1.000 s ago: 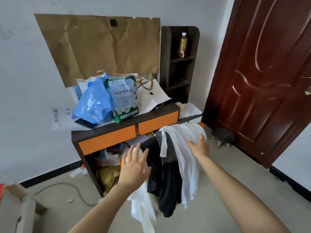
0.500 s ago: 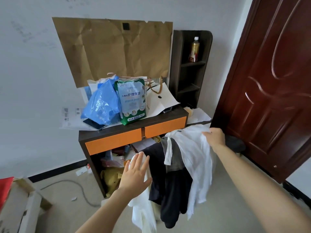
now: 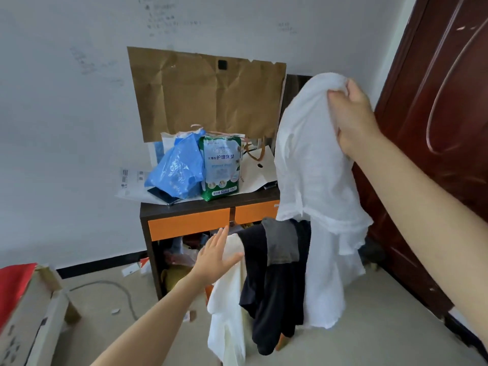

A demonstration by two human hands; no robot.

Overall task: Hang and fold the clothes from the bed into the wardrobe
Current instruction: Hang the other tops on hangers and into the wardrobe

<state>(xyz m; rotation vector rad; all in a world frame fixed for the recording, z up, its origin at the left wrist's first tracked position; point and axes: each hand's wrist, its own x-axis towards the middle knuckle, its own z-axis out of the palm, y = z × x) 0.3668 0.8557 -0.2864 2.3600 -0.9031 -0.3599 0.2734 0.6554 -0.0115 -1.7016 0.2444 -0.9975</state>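
My right hand (image 3: 352,116) grips the top of a white shirt (image 3: 314,186) and holds it up at head height, so the fabric hangs down in front of the dark shelf. Below it a black garment (image 3: 266,294) with a grey piece (image 3: 281,241) and a cream garment (image 3: 227,313) stay draped over something hidden beneath them. My left hand (image 3: 215,257) is spread flat with straight fingers, resting against the top of the cream garment.
A dark cabinet (image 3: 169,210) with orange drawer fronts (image 3: 188,228) stands against the wall, piled with a blue plastic bag (image 3: 177,167), a green pack (image 3: 220,167) and papers. A dark red door (image 3: 435,128) is at the right. A cardboard box (image 3: 29,313) sits at the left on the floor.
My right hand has lifted the white shirt from the pile up to head height. My left hand has stayed on the cream garment, and the view has tilted upward.
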